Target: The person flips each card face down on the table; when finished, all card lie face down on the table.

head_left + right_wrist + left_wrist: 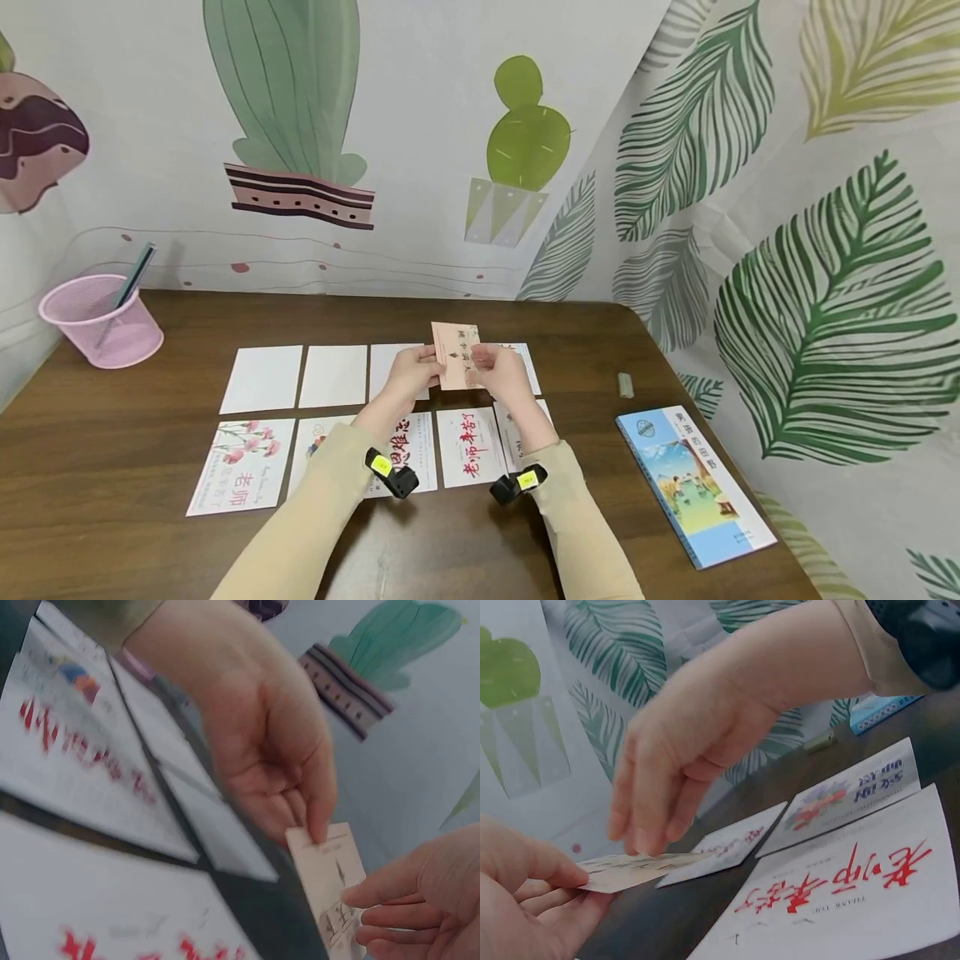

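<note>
Pink card [456, 356], both hands, brown table [112, 433]

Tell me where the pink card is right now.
In the head view the pink card is held above the table's middle by the left hand and right hand, over the far row of white cards.

I see a dark wooden tabletop [112, 450] carrying two rows of cards [262, 379] mid-surface, a pink mesh cup [101, 321] at its far left corner, a blue booklet [693, 483] along its right edge.
</note>
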Available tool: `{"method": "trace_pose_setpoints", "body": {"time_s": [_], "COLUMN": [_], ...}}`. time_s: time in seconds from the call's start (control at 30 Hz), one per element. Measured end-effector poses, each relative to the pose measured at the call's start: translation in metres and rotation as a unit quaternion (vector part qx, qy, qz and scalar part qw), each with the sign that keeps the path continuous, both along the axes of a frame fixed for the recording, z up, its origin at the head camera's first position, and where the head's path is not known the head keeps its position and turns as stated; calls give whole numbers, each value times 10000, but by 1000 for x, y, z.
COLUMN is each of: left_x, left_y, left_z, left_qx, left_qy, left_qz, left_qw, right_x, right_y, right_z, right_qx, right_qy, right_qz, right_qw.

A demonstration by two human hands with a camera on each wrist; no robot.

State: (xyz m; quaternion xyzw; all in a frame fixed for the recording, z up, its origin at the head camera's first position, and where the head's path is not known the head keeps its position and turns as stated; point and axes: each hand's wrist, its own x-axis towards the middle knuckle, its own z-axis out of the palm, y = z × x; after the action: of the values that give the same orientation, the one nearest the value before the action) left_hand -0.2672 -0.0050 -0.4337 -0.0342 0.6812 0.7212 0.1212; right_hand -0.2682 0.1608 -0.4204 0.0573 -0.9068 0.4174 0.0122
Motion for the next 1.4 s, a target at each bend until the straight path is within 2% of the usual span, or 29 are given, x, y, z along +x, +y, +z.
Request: {"method": "trace_pose_setpoints", "body": {"time_s": [0.13, 0.17, 0.33, 0.4, 0.63, 0.8, 1.0, 1.17, 1.4], "left_x": [7, 11, 14, 13, 14, 12, 11, 10, 11], "left_y": [0, 0, 3, 4, 6, 9, 13, 16, 13], "left_z": [9, 15, 18, 14, 11, 10, 10, 8, 9], "left_qx": [-42, -54, -27, -49, -401, -394, -471, -578, -772], "left_qy": [403, 481, 743, 840, 1407, 1732, 1856, 1809, 1716], "left_qz": [291, 330, 467, 436, 135, 27, 54, 132, -71], "left_qw": [9988, 9983, 9961, 9955, 9891, 9841, 9815, 9817, 9821], "right_x": [8, 9, 11, 11, 11, 13, 14, 14, 12], "right_y": [-7, -9, -14, -14, -17, -18, -19, -18, -11], "right_z": [15, 18, 20, 18, 15, 17, 16, 17, 22], "right_qx": [-335, -407, -663, -755, -1239, -1494, -1449, -1188, -759], "right_qy": [334, 407, 741, 845, 1042, 1147, 1316, 1460, 1518], "right_qz": [211, 298, 557, 518, 67, -215, -394, -581, -700], "right_qw": [9987, 9979, 9935, 9922, 9868, 9819, 9799, 9804, 9830]}}
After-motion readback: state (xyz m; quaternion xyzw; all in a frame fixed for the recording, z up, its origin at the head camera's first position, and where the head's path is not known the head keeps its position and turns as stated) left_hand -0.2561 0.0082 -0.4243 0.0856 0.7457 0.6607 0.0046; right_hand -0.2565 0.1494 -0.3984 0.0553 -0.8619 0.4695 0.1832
